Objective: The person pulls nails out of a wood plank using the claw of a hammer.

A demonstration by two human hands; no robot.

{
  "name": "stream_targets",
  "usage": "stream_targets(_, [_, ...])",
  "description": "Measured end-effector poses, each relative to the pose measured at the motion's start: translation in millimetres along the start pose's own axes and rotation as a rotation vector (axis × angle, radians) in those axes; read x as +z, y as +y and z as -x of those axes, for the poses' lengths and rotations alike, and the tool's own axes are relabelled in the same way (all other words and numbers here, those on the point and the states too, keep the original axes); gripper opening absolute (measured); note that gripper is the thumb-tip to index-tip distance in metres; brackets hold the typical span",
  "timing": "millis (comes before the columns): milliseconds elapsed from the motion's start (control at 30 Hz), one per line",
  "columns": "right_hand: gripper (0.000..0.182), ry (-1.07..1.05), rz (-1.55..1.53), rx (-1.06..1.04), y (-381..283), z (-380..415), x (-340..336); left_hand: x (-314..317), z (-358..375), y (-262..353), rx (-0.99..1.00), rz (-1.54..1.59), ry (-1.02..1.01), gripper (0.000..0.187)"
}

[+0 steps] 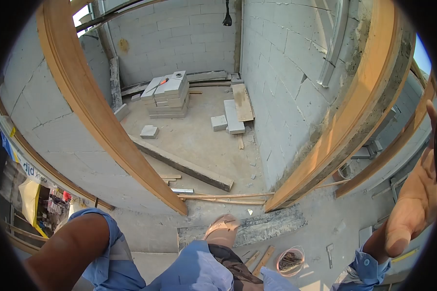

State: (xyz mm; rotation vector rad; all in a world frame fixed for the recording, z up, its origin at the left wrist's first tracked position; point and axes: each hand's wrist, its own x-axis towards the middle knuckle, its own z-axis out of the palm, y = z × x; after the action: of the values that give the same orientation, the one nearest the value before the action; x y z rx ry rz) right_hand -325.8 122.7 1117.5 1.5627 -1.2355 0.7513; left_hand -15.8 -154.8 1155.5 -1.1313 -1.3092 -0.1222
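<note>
My right hand (415, 203) is raised at the right edge, fingers stretched upward and thumb apart; I see nothing held in it, though its outer side is cut off by the dark rim of the view. Of my left arm only the bent forearm (68, 247) and rolled blue sleeve show; the hand itself is out of view. Between my arms stands a wooden door frame, with a left post (90, 104) and a right post (342, 133). Below my right hand, a hammer (330, 255) lies on the floor, near a small bucket (302, 257) of nail-like pieces.
Beyond the frame, stacked pale blocks (167, 104) carry an orange-handled tool (164, 81). A long beam (184, 165) lies diagonally across the floor. More blocks (234, 116) and a board (243, 102) rest by the right wall. Thin strips (228, 197) cross the doorway.
</note>
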Motion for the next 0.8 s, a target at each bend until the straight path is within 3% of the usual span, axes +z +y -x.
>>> stream_targets(67, [0.062,0.002,0.057,0.082,24,13,-1,-19,43,-23,-0.137,-0.125,0.109,0.066])
stream_targets(100, [0.062,-0.004,0.104,0.144,39,26,0,-38,84,-40,-0.384,-0.102,0.315,0.072])
stream_targets(133, [0.062,-0.014,0.166,0.227,59,41,-1,-67,128,-54,-0.491,-0.575,0.034,0.065])
stream_targets(167, [0.061,-0.089,0.363,0.388,76,63,-2,-54,160,-71,-0.639,-0.908,0.003,0.067])
stream_targets(200, [0.06,-0.17,0.563,0.547,91,84,-2,-56,192,-86,-0.688,-1.081,-0.074,0.068])
stream_targets(233, [0.06,-0.185,0.549,0.554,106,104,2,-60,223,-98,-0.739,-1.256,-0.158,0.07])
stream_targets(267, [0.061,-0.158,0.649,0.675,122,122,9,-65,257,-109,-0.755,-1.266,-0.175,0.07])
stream_targets(333, [0.066,-0.122,0.781,0.834,155,162,17,-79,309,-128,-0.806,-1.644,-0.303,0.082])
stream_targets(367, [0.071,-0.113,0.815,0.871,171,182,18,-82,320,-131,-0.81,-1.661,-0.322,0.082])
stream_targets(467, [0.07,-0.147,0.991,0.769,193,212,47,-69,332,-140,-0.914,-1.544,-0.01,0.091])
stream_targets(500, [0.072,-0.189,1.098,0.731,195,214,61,-68,331,-138,-0.908,-1.6,-0.027,0.093])
stream_targets(600, [0.063,-0.012,0.808,0.895,241,218,162,-64,331,-125,-0.949,-1.638,0.086,0.083])
stream_targets(700, [0.058,0.103,0.395,0.988,233,216,307,-81,321,-92,-0.885,-1.599,-0.041,0.078])
stream_targets(800, [0.054,-0.254,-0.063,1.315,223,209,458,-85,320,-70,-0.836,-1.53,-0.026,0.076])
